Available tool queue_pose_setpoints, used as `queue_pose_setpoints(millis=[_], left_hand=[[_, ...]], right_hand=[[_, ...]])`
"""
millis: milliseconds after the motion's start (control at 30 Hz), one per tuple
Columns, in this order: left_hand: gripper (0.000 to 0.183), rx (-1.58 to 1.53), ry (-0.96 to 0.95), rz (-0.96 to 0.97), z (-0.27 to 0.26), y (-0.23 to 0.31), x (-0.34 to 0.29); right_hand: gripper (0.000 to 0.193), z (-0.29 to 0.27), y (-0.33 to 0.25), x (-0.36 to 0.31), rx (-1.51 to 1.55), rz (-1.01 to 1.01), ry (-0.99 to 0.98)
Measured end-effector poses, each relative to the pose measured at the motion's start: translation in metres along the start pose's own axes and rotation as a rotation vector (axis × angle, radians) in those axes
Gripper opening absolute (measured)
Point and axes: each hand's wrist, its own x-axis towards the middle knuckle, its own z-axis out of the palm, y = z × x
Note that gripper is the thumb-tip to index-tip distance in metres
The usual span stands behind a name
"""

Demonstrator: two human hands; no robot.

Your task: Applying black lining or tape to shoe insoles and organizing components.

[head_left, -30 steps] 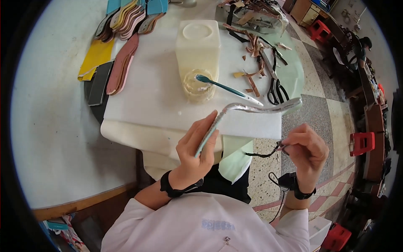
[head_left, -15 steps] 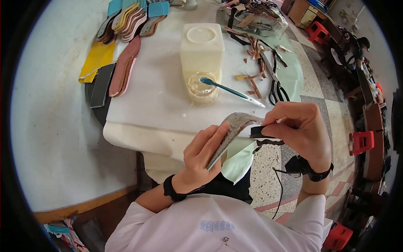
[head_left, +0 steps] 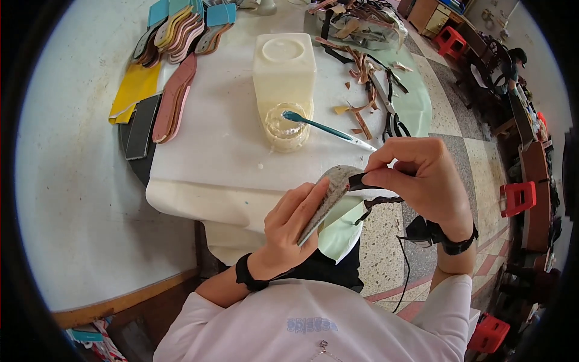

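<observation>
Compared with one second ago, the right hand (head_left: 419, 178) has moved from well apart on the lower right to the far end of the grey sole piece (head_left: 339, 177). Compared with half a second ago, the black strip (head_left: 360, 182) sits farther left, against the edge of the piece. The left hand (head_left: 288, 224) retains the piece, thumb on one side and fingers on the other, tilted above the near edge of the counter (head_left: 208, 142). The right hand pinches the flat, smooth strip between thumb and forefinger; a twisted dark length hangs below it.

The sole piece is thin and curved, with a fibrous, felt-like face. On the counter, a translucent, square-sided plastic container (head_left: 283, 72) carries a slim teal-and-white brush (head_left: 329, 128). Pink-brown soles (head_left: 174, 102) lie stacked on the left.
</observation>
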Motion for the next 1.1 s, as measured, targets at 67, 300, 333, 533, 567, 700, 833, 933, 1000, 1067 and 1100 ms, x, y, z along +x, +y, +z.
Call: queue_pose_setpoints(millis=[67,300,333,533,567,700,833,933,1000,1067,1100], left_hand=[[0.052,0.001,0.0,-0.003,0.0,0.0,0.0],[0.049,0.005,0.005,-0.02,0.0,0.0,0.0],[0.049,0.006,0.0,-0.031,0.0,0.0,0.0],[0.033,0.019,-0.029,-0.058,-0.003,0.002,0.001],[0.033,0.017,-0.025,-0.05,-0.004,0.002,0.001],[0.033,0.019,-0.022,-0.068,-0.003,0.001,0.0],[0.049,0.005,0.006,-0.059,-0.002,-0.001,0.0],[0.05,-0.003,0.006,-0.057,-0.002,-0.002,-0.001],[0.051,-0.002,-0.001,-0.07,-0.002,-0.002,-0.001],[0.051,-0.001,-0.003,-0.079,-0.002,-0.002,-0.001],[0.051,-0.002,-0.002,-0.079,-0.002,-0.002,-0.001]], right_hand=[[0.005,0.001,0.001,0.0,-0.012,-0.009,0.01],[0.004,0.004,-0.001,0.001,-0.099,0.04,0.017],[0.004,0.004,-0.002,0.0,-0.12,0.033,0.02],[0.006,0.008,0.0,0.0,-0.165,-0.026,0.042],[0.006,0.008,0.001,0.0,-0.169,-0.039,0.046],[0.009,0.011,0.004,0.002,-0.097,-0.049,0.078],[0.007,0.012,0.005,0.003,-0.143,-0.071,0.076],[0.007,0.014,0.005,0.003,-0.214,-0.115,0.076],[0.008,0.015,0.004,0.003,-0.278,-0.138,0.082],[0.009,0.017,0.003,0.004,-0.267,-0.196,0.121],[0.011,0.018,0.003,0.004,-0.263,-0.22,0.143]])
